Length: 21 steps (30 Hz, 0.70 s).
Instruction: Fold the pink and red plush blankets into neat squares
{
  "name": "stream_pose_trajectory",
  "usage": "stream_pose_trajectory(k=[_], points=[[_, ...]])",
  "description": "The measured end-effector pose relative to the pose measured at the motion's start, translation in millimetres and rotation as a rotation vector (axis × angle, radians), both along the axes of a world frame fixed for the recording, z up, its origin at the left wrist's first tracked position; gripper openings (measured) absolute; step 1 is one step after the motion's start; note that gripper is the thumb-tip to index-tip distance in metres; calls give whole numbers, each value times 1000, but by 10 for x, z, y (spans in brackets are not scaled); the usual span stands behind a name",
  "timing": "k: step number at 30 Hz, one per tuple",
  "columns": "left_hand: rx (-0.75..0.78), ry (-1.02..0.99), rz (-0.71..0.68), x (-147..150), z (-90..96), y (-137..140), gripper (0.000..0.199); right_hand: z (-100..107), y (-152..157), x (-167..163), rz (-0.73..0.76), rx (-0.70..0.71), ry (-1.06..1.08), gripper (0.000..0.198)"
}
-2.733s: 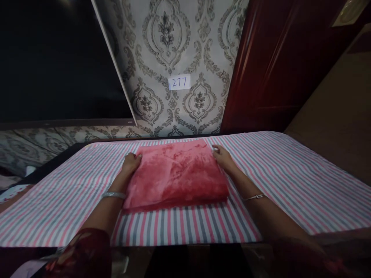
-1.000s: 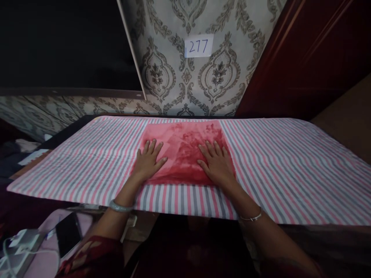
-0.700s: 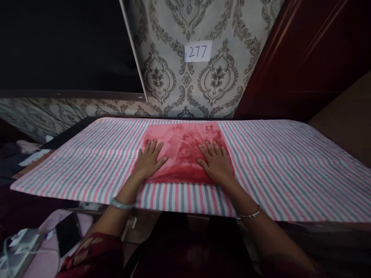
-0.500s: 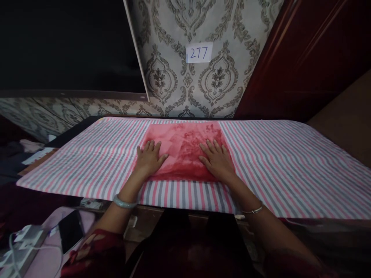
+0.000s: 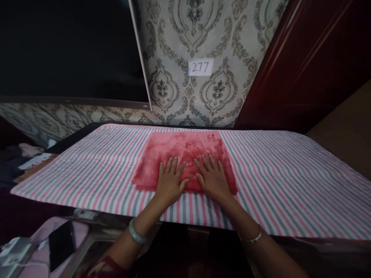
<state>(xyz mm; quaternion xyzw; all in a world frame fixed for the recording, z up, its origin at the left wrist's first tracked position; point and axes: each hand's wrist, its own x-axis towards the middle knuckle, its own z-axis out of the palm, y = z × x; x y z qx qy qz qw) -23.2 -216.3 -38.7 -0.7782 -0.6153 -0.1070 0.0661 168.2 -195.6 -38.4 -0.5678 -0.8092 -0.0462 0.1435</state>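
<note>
A folded red plush cloth (image 5: 185, 144), perhaps a towel, lies flat on a striped cover (image 5: 95, 166) in pink, grey and white. My left hand (image 5: 171, 179) rests palm down on the near middle part of the cloth, fingers spread. Beside it, a little to the right, my right hand (image 5: 213, 175) also lies flat on the cloth with its fingers apart. Both thumbs point inward, with a small gap between the hands. Layered folds show along the cloth's near left edge.
At the lower left, a phone (image 5: 61, 245) lies on a pink surface near a white power strip (image 5: 17, 251). A dark screen (image 5: 69, 50) stands at the back left. A paper marked 277 (image 5: 200, 67) is on the patterned wall. Dark red wood panelling (image 5: 304, 65) rises at right.
My left hand has moved right from the cloth's left side to near its middle. My right hand has shifted slightly inward and nearer. The view has tilted up a little.
</note>
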Motion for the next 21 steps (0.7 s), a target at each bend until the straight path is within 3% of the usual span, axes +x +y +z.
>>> stream_pose_trajectory(k=[5, 9, 13, 17, 21], points=[[11, 46, 55, -188, 44, -66, 69, -1, -6, -13, 0, 28, -3, 55], [17, 77, 159, -511, 56, -168, 69, 1, -15, -3, 4, -4, 13, 54], [-38, 87, 272, -798, 215, -179, 66, 153, 157, 107, 78, -60, 62, 56], [-7, 46, 255, -761, 585, 155, 61, 508, 642, 146, 59, 15, 111, 57], [-117, -11, 128, -450, 955, 844, 65, 828, 1186, -5, -110, -44, 57, 55]])
